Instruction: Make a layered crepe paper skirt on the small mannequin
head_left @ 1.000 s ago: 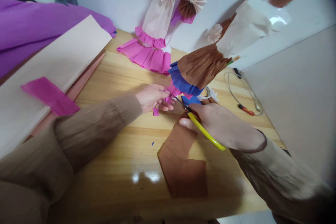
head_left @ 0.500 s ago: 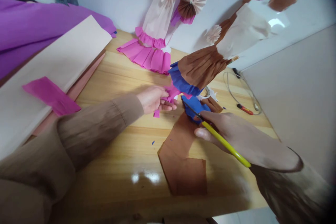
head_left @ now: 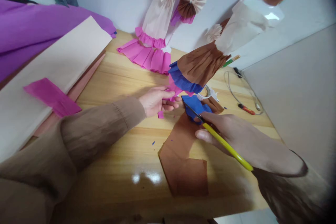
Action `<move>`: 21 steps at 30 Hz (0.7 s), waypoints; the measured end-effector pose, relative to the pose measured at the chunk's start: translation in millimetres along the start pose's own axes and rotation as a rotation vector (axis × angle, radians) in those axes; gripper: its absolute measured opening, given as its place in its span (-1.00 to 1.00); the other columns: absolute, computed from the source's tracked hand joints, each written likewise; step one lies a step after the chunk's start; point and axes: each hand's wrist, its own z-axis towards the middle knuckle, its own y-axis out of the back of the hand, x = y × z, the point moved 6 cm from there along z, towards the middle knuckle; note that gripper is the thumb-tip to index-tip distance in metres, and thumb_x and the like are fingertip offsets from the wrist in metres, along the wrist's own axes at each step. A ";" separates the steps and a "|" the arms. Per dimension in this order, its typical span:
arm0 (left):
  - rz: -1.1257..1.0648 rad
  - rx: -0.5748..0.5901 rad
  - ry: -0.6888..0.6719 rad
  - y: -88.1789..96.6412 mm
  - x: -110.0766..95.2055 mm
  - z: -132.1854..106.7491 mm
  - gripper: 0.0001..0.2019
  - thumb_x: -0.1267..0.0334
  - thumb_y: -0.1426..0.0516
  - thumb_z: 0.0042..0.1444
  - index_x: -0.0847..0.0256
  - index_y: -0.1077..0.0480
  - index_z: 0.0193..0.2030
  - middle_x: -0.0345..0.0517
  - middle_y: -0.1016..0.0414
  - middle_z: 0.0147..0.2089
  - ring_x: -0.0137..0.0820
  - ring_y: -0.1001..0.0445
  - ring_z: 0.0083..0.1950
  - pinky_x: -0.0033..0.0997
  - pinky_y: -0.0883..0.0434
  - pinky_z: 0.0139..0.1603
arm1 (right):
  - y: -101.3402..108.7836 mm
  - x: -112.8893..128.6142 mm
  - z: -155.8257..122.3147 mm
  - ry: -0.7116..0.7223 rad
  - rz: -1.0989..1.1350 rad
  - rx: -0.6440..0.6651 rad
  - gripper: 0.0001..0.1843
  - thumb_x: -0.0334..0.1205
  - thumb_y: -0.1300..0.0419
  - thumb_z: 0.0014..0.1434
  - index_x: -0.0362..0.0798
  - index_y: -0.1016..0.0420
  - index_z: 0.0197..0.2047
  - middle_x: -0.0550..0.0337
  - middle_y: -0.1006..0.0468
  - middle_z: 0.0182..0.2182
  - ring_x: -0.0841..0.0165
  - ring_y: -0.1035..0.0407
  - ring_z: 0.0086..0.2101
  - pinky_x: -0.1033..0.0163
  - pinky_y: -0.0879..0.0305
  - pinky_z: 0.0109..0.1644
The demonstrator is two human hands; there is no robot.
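My left hand (head_left: 159,101) pinches the edge of pink crepe paper (head_left: 174,89), which hangs from under a paper dress with a brown pleated skirt (head_left: 201,63), a blue ruffle (head_left: 183,79) and a cream top (head_left: 240,24). A narrow pink strip (head_left: 160,114) shows below my fingers. My right hand (head_left: 231,134) is closed around scissors with a yellow handle (head_left: 228,145). Their dark blades point up and left, towards my left fingers, over a piece of blue paper (head_left: 193,103). How far the blades are apart I cannot tell. Beneath lies brown paper (head_left: 187,173).
On the left lie a cream sheet (head_left: 65,52), purple paper (head_left: 52,29) and a pink piece (head_left: 51,96). A pink-and-white paper dress (head_left: 147,54) leans against the wall. A tape roll (head_left: 206,92) and a cable with a red-handled tool (head_left: 246,109) lie at right.
The brown-skirted dress has tilted and shifted slightly left, showing a green-and-wood stick behind it. My left hand has moved slightly right with the pink paper. The scissors have barely moved.
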 end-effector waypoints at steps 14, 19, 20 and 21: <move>0.097 -0.094 -0.107 6.8 -13.8 2.3 -0.80 0.62 -0.04 0.27 0.34 -0.35 -0.33 -0.24 -0.46 -0.58 -0.64 -0.37 -0.64 -0.68 -0.26 -0.61 | -10.4 -42.1 23.7 0.078 -0.249 -0.262 -0.63 -0.23 -0.12 0.19 -0.05 -0.58 0.02 -0.10 -0.58 0.03 0.00 -0.53 -0.07 -0.02 -0.44 -0.05; 0.104 -0.070 -0.042 7.2 -11.9 2.2 -0.82 0.58 -0.05 0.29 0.34 -0.34 -0.32 -0.16 -0.52 -0.52 -0.59 -0.44 -0.60 -0.65 -0.32 -0.57 | -6.4 -49.0 27.1 0.116 -0.120 -0.335 -0.56 -0.12 -0.15 0.18 -0.10 -0.58 0.07 -0.12 -0.58 0.00 0.02 -0.52 -0.06 0.02 -0.43 -0.06; 0.107 -0.052 -0.025 6.0 -10.3 2.3 -0.83 0.58 -0.04 0.29 0.35 -0.35 -0.32 -0.14 -0.53 -0.50 -0.57 -0.47 -0.58 -0.64 -0.33 -0.56 | -6.5 -49.9 26.5 0.100 -0.085 -0.319 -0.56 -0.08 -0.17 0.16 -0.08 -0.58 0.05 -0.09 -0.60 -0.04 0.05 -0.53 -0.13 0.05 -0.43 -0.12; 0.110 -0.035 -0.013 4.8 -8.8 2.4 -0.83 0.57 -0.04 0.29 0.35 -0.35 -0.31 -0.12 -0.54 -0.48 -0.56 -0.48 -0.56 -0.62 -0.35 -0.55 | -7.0 -50.3 25.5 0.084 -0.052 -0.292 -0.56 -0.03 -0.19 0.15 -0.07 -0.58 0.02 -0.05 -0.61 -0.12 0.10 -0.53 -0.21 0.08 -0.41 -0.20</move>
